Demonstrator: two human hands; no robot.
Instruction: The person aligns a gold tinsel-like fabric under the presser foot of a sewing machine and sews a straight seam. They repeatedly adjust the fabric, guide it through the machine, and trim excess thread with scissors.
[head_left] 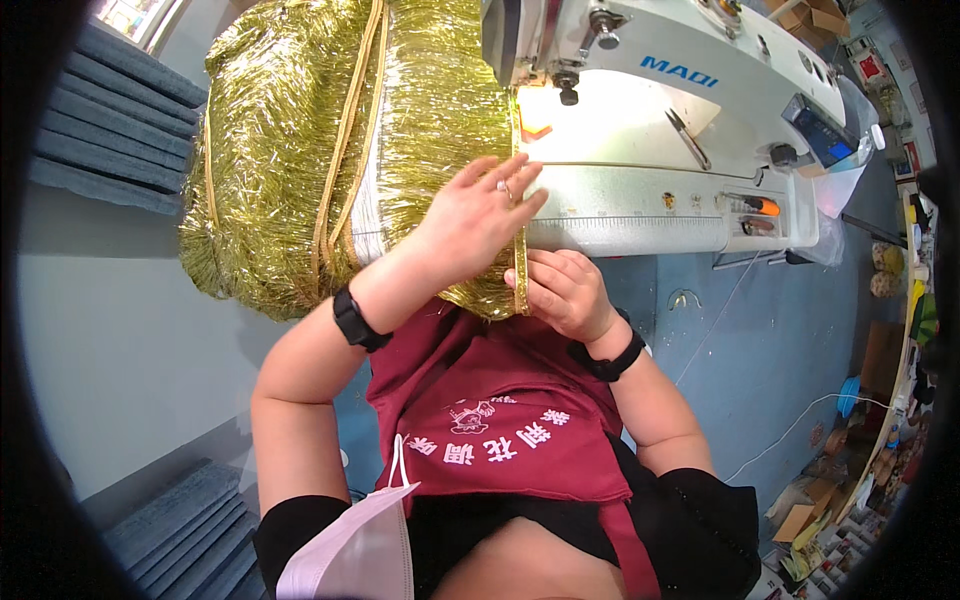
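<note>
A large bundle of shiny gold tinsel fringe (270, 130) fills the left of the sewing machine bed and hangs over its front edge. Its gold braid edge (520, 262) runs from under the needle area toward me. My left hand (468, 222) lies on the fringe beside that braid, fingers outstretched, a ring on one of them. Closer to me, my right hand (568, 290) pinches the braid between thumb and fingers. The white sewing machine (620, 60) has its lit needle area just beyond my left fingertips; the head partly hides the presser foot.
Metal tweezers (688, 138) rest on the machine bed. An orange-handled tool (758, 206) sits in a tray at the bed's right. A blue control box (820, 132) is fixed at the far right. Folded grey-blue cloth (115, 120) stands at the left; cluttered shelves (890, 400) line the right.
</note>
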